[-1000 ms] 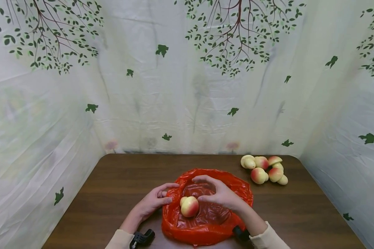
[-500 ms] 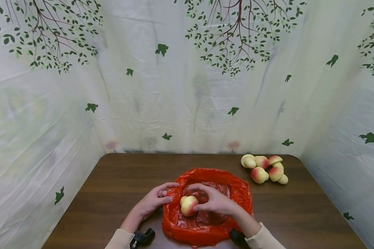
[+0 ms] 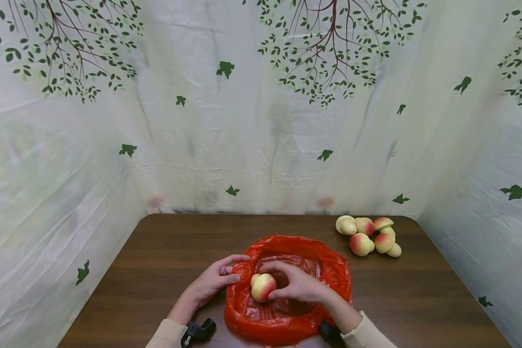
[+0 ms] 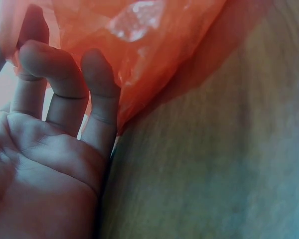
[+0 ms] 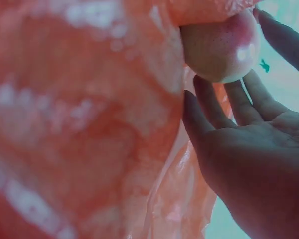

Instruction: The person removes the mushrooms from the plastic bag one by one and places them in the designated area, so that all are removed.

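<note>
An open red plastic bag (image 3: pixel 287 333) sits on the table in front of me, its rim spread wide. My left hand (image 3: pixel 210 282) grips the bag's left rim, thumb outside and fingers bent over the edge; the left wrist view shows the curled fingers (image 4: pixel 102 74) against the red film. Inside, at the bag's left, is a mushroom (image 3: pixel 263 288) with a rounded red-and-yellow cap and a pale stem. My right hand (image 3: pixel 297 282) reaches over the bag and holds that cap between thumb and fingers. In the right wrist view, the mushroom (image 5: pixel 219 50) is partly hidden behind red film.
Several similar mushrooms (image 3: pixel 361 244) lie grouped at the table's back right corner. The brown wooden table (image 3: pixel 191 232) ends at a pale curtain (image 3: pixel 252 121) printed with leaves and branches, which also hangs along both sides.
My right hand has moved left and down, and its thumb and fingers have closed around the mushroom's cap. My left hand has stayed on the bag's rim.
</note>
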Tool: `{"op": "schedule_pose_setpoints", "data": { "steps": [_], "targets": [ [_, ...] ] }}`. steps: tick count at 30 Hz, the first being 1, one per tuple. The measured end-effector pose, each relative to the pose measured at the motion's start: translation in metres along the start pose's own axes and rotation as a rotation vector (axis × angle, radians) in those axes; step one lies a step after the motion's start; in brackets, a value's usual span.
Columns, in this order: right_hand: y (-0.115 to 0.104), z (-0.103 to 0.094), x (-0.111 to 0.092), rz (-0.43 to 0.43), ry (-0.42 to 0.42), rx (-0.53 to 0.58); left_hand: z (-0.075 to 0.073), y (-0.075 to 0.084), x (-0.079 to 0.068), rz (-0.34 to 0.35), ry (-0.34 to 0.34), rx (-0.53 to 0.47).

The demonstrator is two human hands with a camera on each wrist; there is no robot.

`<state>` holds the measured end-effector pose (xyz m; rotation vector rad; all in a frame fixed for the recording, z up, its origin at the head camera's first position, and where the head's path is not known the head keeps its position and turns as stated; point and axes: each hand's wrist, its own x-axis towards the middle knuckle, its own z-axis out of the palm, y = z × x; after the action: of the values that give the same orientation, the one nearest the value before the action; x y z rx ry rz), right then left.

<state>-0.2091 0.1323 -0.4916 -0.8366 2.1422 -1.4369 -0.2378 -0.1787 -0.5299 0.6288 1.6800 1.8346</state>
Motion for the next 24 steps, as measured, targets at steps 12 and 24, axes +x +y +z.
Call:
{"op": "schedule_pose_setpoints", "data": {
  "steps": [12,24],
  "targets": [
    [-0.0004,0.0077,0.0013,-0.001,0.0,-0.046,0.0004,0.0002,0.0006,-0.005,0.006,-0.002],
    [0.0014,0.0076,0.0011,0.055,-0.029,0.022,0.0,-0.0015,0.0006,0.007,-0.013,-0.015]
  ]
}}
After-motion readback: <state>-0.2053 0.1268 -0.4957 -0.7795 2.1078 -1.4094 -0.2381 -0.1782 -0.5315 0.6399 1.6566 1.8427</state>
